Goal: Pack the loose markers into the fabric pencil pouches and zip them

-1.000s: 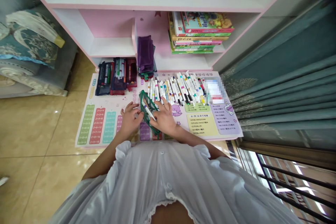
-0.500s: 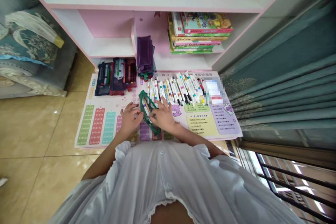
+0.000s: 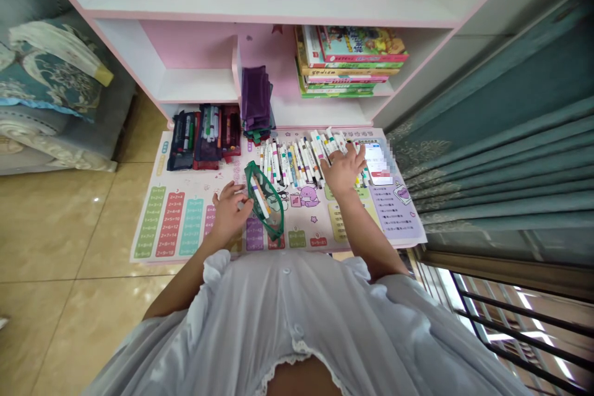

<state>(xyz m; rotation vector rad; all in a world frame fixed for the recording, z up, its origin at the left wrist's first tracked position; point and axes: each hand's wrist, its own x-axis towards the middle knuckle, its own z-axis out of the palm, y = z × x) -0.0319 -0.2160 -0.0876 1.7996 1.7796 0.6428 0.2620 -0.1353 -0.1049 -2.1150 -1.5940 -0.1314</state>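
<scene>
A green mesh pencil pouch (image 3: 265,198) lies open on a printed desk mat (image 3: 185,216), with a marker or two inside. My left hand (image 3: 229,211) grips the pouch's left edge, fingers curled. My right hand (image 3: 342,168) reaches out over the right end of a row of several white markers (image 3: 297,161), fingers bent down onto them; whether it holds one I cannot tell. A phone (image 3: 377,162) lies just right of that hand.
Filled dark pencil cases (image 3: 204,136) sit at the mat's back left, beside a stack of folded purple pouches (image 3: 256,99). Books (image 3: 348,62) are piled in the pink shelf (image 3: 260,6). A teal curtain (image 3: 501,154) hangs at the right, cushions (image 3: 46,74) at the left.
My right hand left the pouch, where it was putting in a marker, and moved right and away to the far end of the marker row. My left hand stayed on the pouch.
</scene>
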